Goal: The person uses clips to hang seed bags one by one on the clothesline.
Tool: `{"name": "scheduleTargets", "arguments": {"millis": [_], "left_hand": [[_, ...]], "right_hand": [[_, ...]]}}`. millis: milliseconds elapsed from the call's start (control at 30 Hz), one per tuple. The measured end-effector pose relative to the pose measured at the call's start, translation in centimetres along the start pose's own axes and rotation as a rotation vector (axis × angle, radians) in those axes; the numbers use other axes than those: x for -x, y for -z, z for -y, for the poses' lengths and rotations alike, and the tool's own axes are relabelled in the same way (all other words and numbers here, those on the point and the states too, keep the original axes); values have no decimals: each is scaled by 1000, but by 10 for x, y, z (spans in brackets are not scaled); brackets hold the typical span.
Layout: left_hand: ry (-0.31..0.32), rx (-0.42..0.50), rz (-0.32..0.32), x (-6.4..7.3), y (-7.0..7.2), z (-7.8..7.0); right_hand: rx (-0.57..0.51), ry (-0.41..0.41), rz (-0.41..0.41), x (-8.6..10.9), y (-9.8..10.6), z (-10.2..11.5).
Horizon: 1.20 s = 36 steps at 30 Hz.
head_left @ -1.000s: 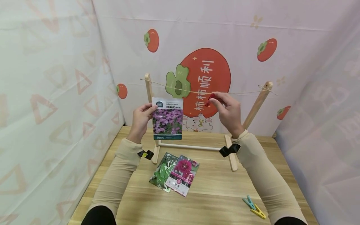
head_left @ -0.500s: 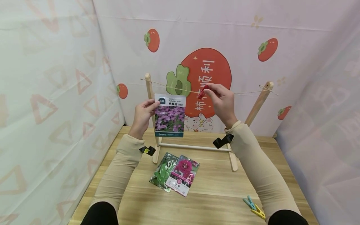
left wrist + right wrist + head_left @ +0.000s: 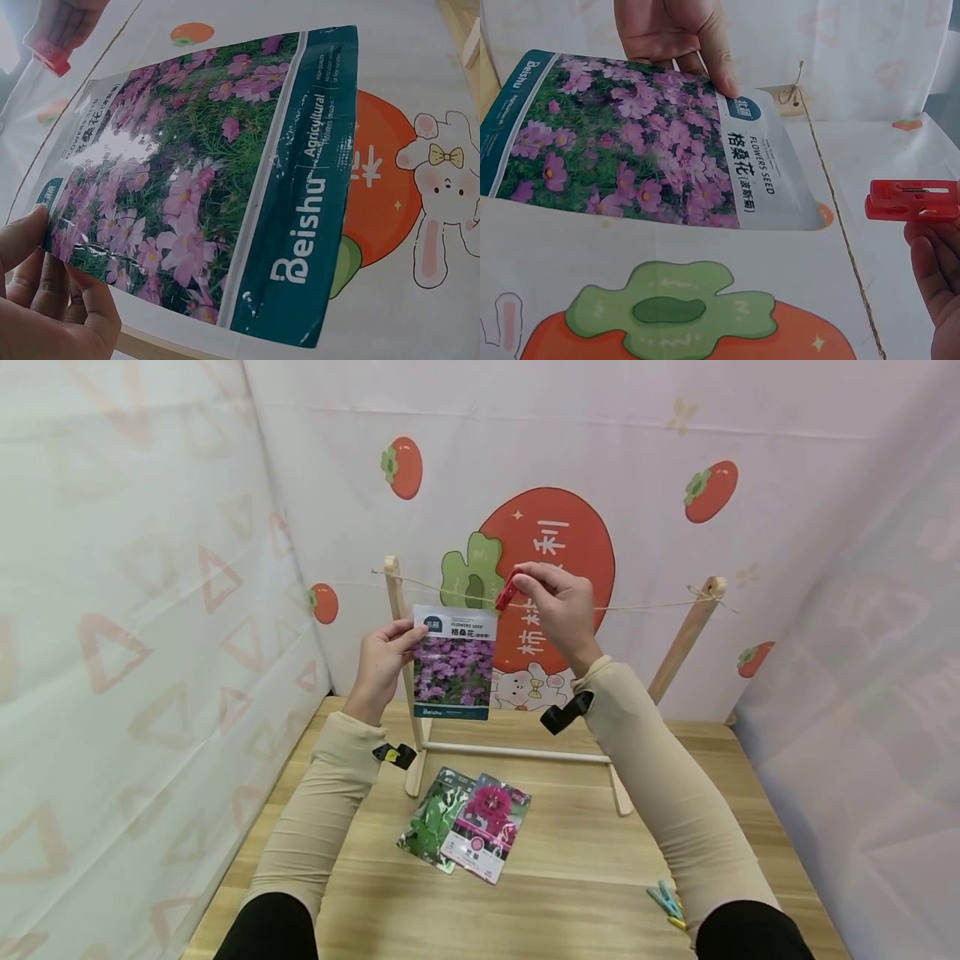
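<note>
Red clip nearer seed packet

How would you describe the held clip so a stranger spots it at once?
Find the wooden frame with string tied across its top. By that string, the right hand pinches the clip, near the raised seed packet. It is red, unlike the blue clip and yellow clip on the table.

Booth, one, cloth-walled, table-sized; wider premises cannot be told. Comprising: pale triangle-printed cloth, left; persimmon-and-rabbit printed cloth, far; pale patterned cloth, right; wood-grain tabletop, enclosed by these on three sides.
</note>
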<state>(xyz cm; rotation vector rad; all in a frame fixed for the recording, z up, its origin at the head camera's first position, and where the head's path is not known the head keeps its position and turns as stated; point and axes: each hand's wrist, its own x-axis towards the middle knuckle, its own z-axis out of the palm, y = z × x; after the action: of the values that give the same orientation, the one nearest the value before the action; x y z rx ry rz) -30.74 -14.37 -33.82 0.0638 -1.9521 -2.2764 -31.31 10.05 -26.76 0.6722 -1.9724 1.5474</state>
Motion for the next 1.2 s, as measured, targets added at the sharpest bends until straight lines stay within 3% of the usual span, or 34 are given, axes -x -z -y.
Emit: {"name": "scheduleTargets", "arguments": {"millis": [300,533,833,1200], "left_hand": [[-10,16,-1,-3,-3,1],[-23,28,-12,-4,-3,3],[-40,27,-10,-6,-3,2],[-63,21,2,-9,-1,1]], "right_hand": [[30,-52,3,-19,-23,2],[26,-92,36,-21,-37,1],[75,-61,59,-21,-48,-1],[227,-4,149,-20,-59,-2]]}}
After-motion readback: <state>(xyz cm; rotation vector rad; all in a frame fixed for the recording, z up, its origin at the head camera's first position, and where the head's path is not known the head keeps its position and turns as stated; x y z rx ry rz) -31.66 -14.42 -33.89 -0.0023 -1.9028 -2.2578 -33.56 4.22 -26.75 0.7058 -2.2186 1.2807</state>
